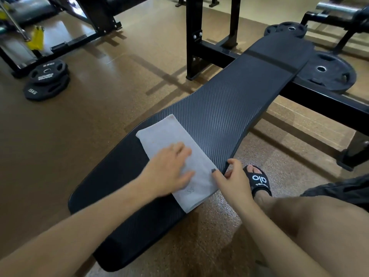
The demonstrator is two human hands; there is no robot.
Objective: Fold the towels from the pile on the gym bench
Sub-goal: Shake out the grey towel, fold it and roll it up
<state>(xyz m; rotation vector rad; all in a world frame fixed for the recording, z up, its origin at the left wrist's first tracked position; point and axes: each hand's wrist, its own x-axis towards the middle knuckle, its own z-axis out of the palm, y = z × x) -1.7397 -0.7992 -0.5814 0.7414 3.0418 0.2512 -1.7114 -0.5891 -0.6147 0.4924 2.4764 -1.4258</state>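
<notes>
Left hand: the left hand [169, 168] lies flat and open, palm down, on the towel [175, 156], fingers spread and pointing away from the person; it grips nothing, only presses on the cloth (its outline is slightly blurred).

Right hand: the right hand [232, 179] is at the towel's right edge, where the cloth meets the side of the bench. Its fingers are loosely curled, thumb apart from them; the fingertips touch the towel's edge, but whether they pinch it cannot be told.

Towel: a pale grey towel, folded into a long narrow rectangle, lies flat across the padded tabletop [229, 108], running diagonally from the far left edge to the near right edge. Its near corner reaches just past the pad's side.

Tabletop: a black, ribbed gym bench pad, stretching from the lower left up to the upper right. Only this one towel is on it.

Person: bare forearms come in from the bottom; a bare knee is at lower right, and a foot in a black sandal [258, 181] with white lettering rests on the floor just beside the right hand.

Surroundings: brown speckled floor [79, 136]; stacked black weight plates [47, 79] well to the left; another weight plate [327, 73] behind the bench's far end; black steel frames beyond.
</notes>
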